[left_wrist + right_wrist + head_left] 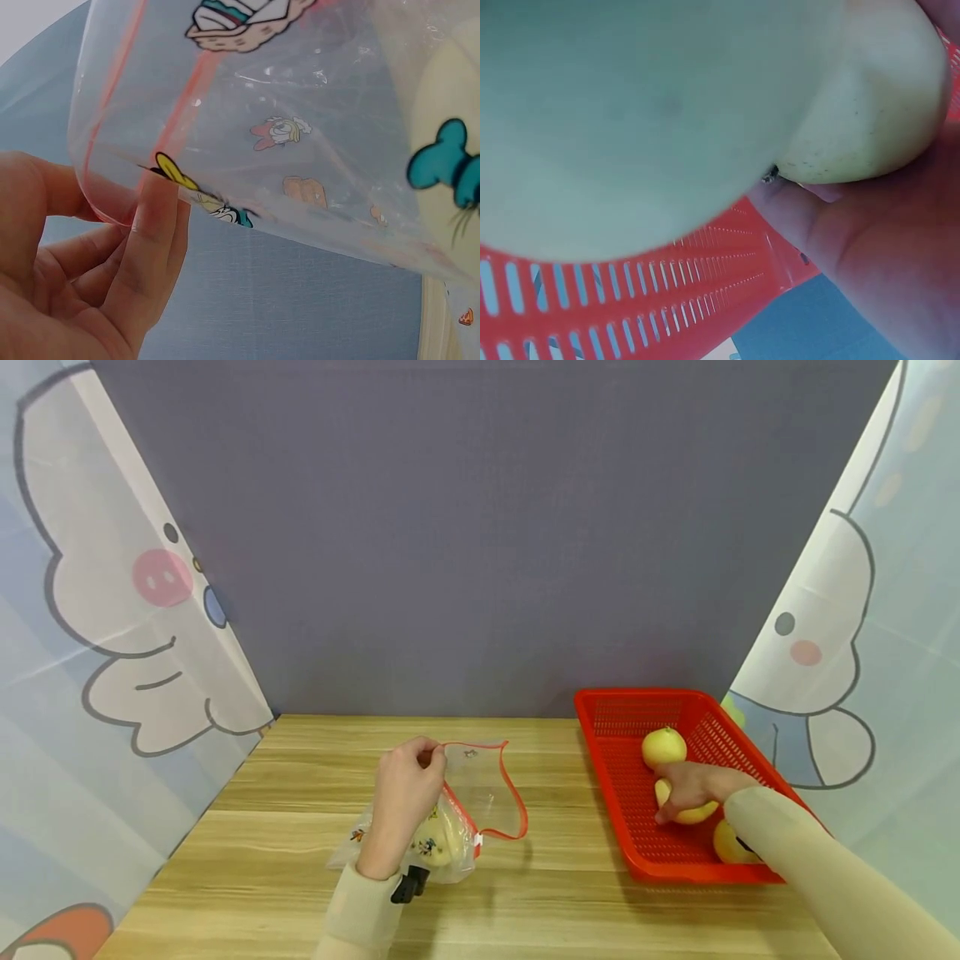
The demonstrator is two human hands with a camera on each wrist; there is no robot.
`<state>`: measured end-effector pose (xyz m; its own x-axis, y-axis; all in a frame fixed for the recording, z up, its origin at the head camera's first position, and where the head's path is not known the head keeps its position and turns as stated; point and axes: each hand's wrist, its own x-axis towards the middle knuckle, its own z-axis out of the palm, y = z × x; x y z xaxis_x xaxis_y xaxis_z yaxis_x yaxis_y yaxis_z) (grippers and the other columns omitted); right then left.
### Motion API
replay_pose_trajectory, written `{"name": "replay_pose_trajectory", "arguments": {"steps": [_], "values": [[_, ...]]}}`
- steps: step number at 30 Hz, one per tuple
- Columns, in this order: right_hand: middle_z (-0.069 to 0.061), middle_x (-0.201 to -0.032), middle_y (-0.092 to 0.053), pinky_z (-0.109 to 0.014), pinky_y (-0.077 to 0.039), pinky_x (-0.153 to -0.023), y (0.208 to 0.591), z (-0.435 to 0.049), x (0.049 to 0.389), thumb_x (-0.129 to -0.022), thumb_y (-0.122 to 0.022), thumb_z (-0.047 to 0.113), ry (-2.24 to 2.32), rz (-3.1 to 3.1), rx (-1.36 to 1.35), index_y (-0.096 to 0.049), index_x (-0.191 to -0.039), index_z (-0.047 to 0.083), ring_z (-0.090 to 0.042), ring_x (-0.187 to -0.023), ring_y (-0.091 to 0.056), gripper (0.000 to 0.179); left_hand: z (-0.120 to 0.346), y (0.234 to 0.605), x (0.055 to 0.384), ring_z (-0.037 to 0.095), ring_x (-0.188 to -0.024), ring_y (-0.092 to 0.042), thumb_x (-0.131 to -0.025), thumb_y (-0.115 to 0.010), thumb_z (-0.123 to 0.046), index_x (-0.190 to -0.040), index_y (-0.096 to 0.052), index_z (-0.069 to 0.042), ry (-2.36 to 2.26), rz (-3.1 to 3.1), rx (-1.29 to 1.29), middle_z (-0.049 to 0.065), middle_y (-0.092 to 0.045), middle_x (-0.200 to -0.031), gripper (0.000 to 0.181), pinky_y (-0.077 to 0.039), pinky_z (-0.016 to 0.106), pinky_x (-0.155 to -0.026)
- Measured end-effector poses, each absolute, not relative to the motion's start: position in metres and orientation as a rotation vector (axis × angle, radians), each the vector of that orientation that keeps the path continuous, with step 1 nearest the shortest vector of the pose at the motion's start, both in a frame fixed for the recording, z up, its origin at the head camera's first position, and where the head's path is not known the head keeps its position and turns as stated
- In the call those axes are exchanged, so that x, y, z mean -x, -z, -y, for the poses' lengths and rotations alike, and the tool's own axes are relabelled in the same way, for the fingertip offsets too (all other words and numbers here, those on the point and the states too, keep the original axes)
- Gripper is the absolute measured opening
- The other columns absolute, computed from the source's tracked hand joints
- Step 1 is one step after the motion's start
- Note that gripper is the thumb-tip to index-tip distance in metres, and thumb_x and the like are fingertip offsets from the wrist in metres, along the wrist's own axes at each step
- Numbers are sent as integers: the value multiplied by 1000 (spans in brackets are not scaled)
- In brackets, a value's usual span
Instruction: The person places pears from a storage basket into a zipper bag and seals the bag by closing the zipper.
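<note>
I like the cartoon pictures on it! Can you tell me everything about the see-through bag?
The bag is clear, soft plastic with a red zip edge and small cartoon prints. Its mouth gapes open, held up by the left hand, whose fingers pinch the rim. Its bottom rests on the wooden table, and a yellowish fruit sits inside.

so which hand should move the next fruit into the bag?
Right. The right hand already grips a yellow fruit in the red basket; the left hand is busy holding the zip bag open.

bag left, basket right, on table
</note>
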<state>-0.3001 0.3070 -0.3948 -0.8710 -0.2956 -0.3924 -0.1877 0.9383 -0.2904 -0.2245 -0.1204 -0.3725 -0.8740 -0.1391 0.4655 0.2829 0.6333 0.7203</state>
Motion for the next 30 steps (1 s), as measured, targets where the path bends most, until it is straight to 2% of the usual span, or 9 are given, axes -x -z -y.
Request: {"name": "replay_pose_trajectory", "arguments": {"steps": [7,13,23,30], "values": [[-20,-126,-59,-64,-39,-102,396,-305,299,-79,-82,32,345,-2666,355,-45,-143,-10,-39,-115,-53,85,120,372,225,12,-54,-54,-95,-63,-9,-91,-77,-4,1164,2375,113,1,-66,-69,16,-47,31,-52],[-14,-116,-58,-62,-42,-96,389,-304,298,-77,-79,30,339,-2685,329,-48,-143,-5,-35,-105,-53,81,121,372,225,12,-53,-53,-95,-63,-9,-90,-76,-4,1169,2379,103,1,-65,-68,16,-46,31,-52],[-14,-124,-58,-62,-45,-94,379,-297,298,-74,-78,35,357,-2717,328,-49,-143,-3,-33,-108,-52,84,121,372,224,12,-55,-54,-96,-62,-10,-91,-76,-4,1174,2384,102,1,-66,-70,16,-46,31,-52],[-9,-111,-62,-50,-52,-85,380,-293,297,-71,-77,37,357,-2830,385,-57,-134,-2,-27,-97,-56,77,120,372,224,12,-54,-54,-96,-63,-10,-90,-77,-5,1169,2381,99,1,-66,-69,16,-47,31,-52]]}}
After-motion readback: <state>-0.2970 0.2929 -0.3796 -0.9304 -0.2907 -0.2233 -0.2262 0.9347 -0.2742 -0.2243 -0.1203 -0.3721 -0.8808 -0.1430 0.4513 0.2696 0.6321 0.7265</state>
